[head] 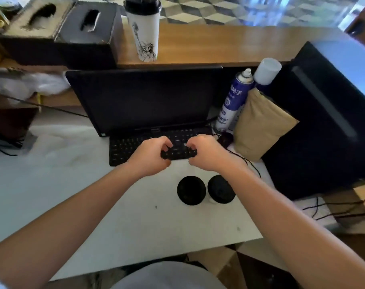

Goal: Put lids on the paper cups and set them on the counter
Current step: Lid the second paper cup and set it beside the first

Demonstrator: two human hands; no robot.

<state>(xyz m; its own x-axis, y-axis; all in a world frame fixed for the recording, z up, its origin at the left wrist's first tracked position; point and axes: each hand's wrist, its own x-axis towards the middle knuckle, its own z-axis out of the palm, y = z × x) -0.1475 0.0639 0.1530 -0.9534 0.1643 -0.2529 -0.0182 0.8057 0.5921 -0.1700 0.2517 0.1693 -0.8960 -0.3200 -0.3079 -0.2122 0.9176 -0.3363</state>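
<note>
Just now, black lid [178, 153] pinched between both hands' fingers [164, 147].

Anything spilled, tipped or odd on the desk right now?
No spill shows. The lidded cup stands upright on the counter. Two black lids lie on the desk with no open cups in view. Both hands hold a third black piece.

White desk [73, 195], two lidded cups [191, 190], keyboard [135, 149], wooden counter [219, 44], lidded cup [145, 32]
</note>
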